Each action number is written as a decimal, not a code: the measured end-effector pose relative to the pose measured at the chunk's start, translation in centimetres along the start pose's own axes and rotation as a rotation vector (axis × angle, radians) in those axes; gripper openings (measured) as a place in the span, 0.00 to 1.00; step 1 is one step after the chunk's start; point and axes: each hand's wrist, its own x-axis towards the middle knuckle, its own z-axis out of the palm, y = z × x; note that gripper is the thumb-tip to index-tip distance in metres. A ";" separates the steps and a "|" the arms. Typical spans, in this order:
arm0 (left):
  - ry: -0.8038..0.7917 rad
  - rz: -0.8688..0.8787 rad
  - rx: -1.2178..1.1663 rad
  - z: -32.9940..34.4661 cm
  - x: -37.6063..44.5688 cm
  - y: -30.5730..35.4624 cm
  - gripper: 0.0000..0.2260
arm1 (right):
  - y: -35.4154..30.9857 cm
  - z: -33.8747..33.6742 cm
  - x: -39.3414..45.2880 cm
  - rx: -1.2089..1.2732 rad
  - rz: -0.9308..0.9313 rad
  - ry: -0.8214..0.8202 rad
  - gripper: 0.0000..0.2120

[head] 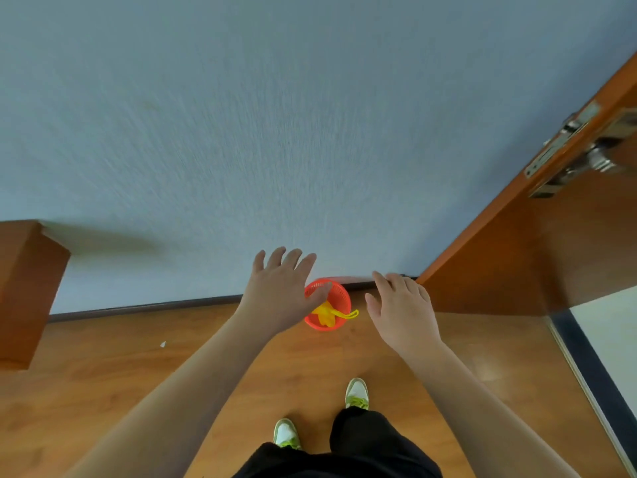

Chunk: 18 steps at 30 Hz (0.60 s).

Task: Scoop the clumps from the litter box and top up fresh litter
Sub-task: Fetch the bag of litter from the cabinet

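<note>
Scoop (329, 313) in basket (339, 294), handle pointing right; hands empty.

There is a single view, worn on the standing person's head. It looks forward and steeply down, taking in the pale wall (275, 115) ahead and the wooden floor (103, 374) where it meets the wall's foot. The wide lens bends the open door (517, 253) at the right edge. Both forearms reach away from the lens, and the shoes (356, 393) lie far below, near the bottom edge.
</note>
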 end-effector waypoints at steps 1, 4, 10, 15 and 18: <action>-0.001 -0.002 -0.003 -0.7 -0.3 0.0 0.36 | -0.2 -0.7 -0.1 -0.008 -0.006 0.011 0.25; 0.030 0.005 -0.009 -2.5 -1.2 -0.1 0.39 | -0.8 -2.7 -0.3 -0.027 -0.017 0.044 0.25; 0.111 -0.008 -0.016 -4.4 -2.2 -0.8 0.41 | -2.1 -5.2 -0.3 -0.045 -0.025 0.068 0.27; 0.157 0.034 -0.034 -4.9 -3.1 -0.6 0.38 | -2.5 -6.0 -1.2 -0.040 -0.005 0.091 0.28; 0.241 0.100 -0.061 -4.9 -3.3 -0.1 0.32 | -2.4 -6.2 -2.4 -0.024 0.023 0.105 0.31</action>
